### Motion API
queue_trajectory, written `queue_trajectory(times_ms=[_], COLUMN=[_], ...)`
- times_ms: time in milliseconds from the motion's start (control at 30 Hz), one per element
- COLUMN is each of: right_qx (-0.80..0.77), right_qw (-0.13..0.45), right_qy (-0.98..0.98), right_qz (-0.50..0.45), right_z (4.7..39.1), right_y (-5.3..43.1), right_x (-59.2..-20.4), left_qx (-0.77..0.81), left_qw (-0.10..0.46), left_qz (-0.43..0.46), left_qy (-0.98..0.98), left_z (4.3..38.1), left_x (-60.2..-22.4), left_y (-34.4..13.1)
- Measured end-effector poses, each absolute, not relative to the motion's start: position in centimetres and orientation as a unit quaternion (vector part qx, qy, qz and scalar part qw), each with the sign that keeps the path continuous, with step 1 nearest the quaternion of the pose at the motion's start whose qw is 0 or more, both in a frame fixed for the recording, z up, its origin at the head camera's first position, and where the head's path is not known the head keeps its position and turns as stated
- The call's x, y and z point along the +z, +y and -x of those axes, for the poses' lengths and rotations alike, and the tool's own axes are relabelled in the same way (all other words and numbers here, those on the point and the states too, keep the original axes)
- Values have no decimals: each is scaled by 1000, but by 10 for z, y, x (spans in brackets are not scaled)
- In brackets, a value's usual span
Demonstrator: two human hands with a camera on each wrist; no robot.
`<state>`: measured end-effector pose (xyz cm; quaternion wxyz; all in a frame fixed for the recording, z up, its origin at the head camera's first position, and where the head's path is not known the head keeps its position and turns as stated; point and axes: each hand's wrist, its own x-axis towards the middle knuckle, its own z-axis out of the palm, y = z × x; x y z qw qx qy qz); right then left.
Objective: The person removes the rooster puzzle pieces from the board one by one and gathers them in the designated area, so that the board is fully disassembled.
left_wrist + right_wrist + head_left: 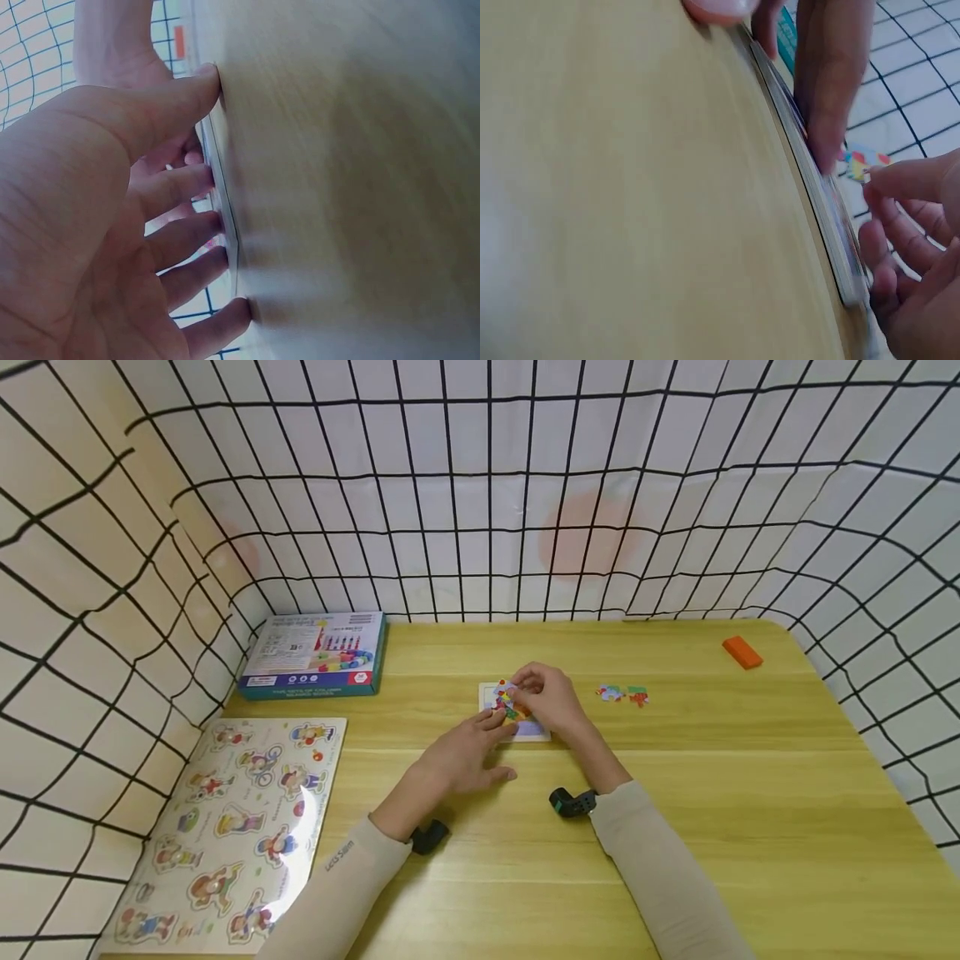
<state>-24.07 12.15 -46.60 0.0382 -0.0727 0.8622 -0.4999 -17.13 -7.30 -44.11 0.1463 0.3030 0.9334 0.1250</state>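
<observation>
Frame centre: left hand (461,758) rests spread fingers (187,187) on the puzzle tray (534,732). Right hand (549,693) pinches a puzzle piece (507,697) above it.

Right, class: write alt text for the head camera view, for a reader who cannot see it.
A person's right hand pinches a colourful puzzle piece over a small puzzle board on a wooden table, while the left hand steadies the board's edge. A blue box, a peg puzzle, loose pieces and an orange block lie around.
</observation>
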Motion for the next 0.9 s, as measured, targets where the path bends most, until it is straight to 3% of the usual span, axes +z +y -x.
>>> queue_trajectory(times_ms=[467,900], right_qx=[-528,-425], right_qw=[51,80], right_qy=[848,900], right_qz=[7,48], right_z=[246,250], right_y=[176,231], right_x=[-447,-441], left_qx=[126,128], left_qw=[149,147], left_qz=[-299,-294], left_qy=[934,936], left_z=[172,170], left_x=[-440,-442], left_y=[-71,-73])
